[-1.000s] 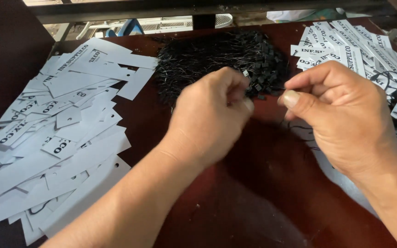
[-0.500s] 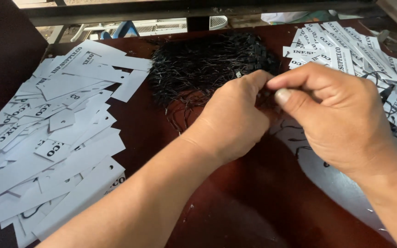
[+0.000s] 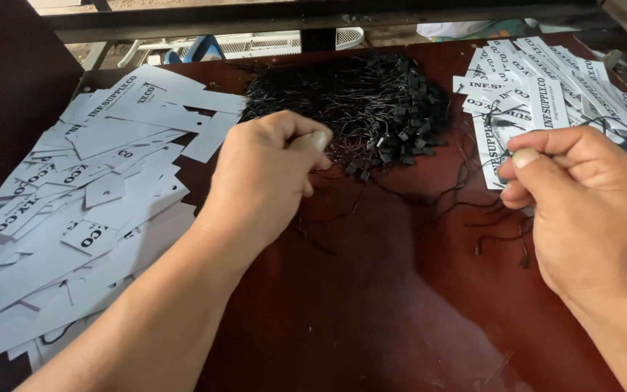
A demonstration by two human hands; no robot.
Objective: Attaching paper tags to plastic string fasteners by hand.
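Left hand (image 3: 266,178) pinches at the near edge of the black string-tag pile (image 3: 357,105). Right hand (image 3: 582,207) grips a strung paper tag (image 3: 498,138). White tags (image 3: 88,196) flank left; bare tabletop (image 3: 371,305) lies near.

The table top (image 3: 371,290) is dark reddish-brown with a dull sheen. On it, the pile of strings (image 3: 357,101) is black — threads and small square clasps alike. The paper tags at the left (image 3: 88,189) are white with black lettering — so are the tags at the right (image 3: 538,87).
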